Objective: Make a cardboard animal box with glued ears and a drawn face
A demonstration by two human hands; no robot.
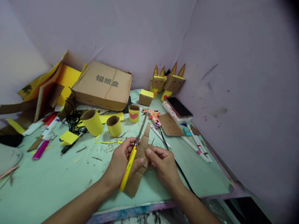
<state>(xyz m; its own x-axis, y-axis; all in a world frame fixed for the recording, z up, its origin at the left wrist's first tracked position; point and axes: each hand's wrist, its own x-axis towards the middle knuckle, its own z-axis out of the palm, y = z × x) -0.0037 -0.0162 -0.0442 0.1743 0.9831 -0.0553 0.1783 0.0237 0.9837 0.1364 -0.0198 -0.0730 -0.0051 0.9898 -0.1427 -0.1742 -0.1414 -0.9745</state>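
My left hand (117, 165) is closed around yellow-handled scissors (128, 171), their blades pointing away from me and looking closed. Its thumb also presses on a long, creased piece of brown cardboard (135, 183), narrow at the far end and wider toward me. On the right edge of that cardboard, my right hand (167, 166) pinches between thumb and fingers. The fingertips underneath are hidden. Beyond my hands stand short cardboard tubes covered in yellow paper: a wide one (92, 122), a smaller one (114, 126) and one with a red heart (134, 113).
A large cardboard box (102, 85) lies at the back left, near yellow sheets (67, 82) and tangled black cord (73, 115). Markers (40, 149) lie left. Two horned cardboard figures (173, 82) stand by the wall. A phone (178, 106) rests on a white pack. A black cable crosses the right side.
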